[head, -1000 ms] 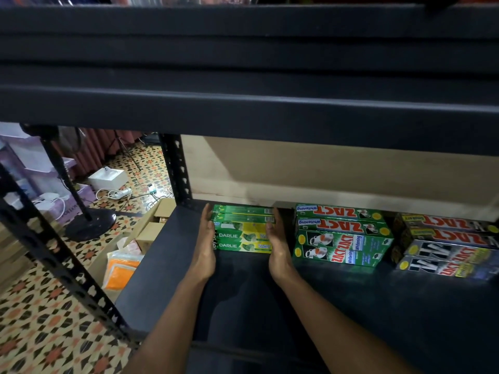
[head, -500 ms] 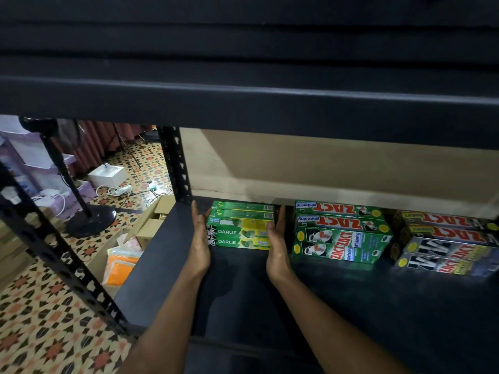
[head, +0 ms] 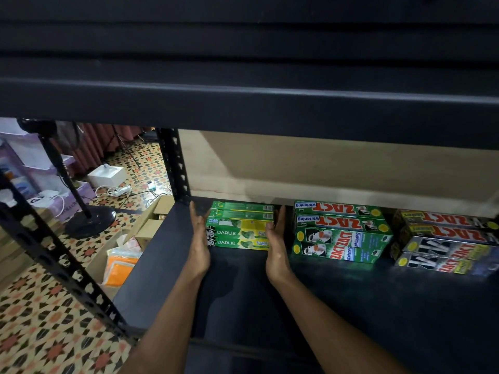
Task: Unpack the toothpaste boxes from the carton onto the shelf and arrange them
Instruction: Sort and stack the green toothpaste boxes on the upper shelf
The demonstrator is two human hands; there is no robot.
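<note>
**Progress.** Three stacks of toothpaste boxes stand along the back of the shelf (head: 351, 306). The Darlie stack (head: 237, 233), green and yellow, is at 12 o'clock in the view. The green Zact stack (head: 340, 233) is at its 3 o'clock, near but apart. The dark Zact stack (head: 445, 244) lies further toward 3 o'clock, by the frame edge. Each stack shows two layers, with the boxes flat and their long sides to the front.

**Hands.** The left hand (head: 199, 238) lies flat against the 9 o'clock end of the Darlie stack. The right hand (head: 275, 238) lies flat against its 3 o'clock end. Fingers are straight on both. Each grip is released and clasps nothing, and the palms press the stack between them. Judgement: this stack is placed, and the step in hand is squaring it up.

**Remaining.** With three stacks set down, the task appears well along. Whether more boxes wait to be unpacked cannot be told.

**Containers.** The carton (head: 164, 206) sits open on the floor (head: 40, 319) at the shelf's 9 o'clock, with its flaps raised. Its contents are hidden by the flaps and shadow. A second open box (head: 95, 265), toward 8 o'clock, holds an orange packet (head: 118, 267) and something pale at the packet's 12 o'clock. No toothpaste boxes are visible in it.
</note>
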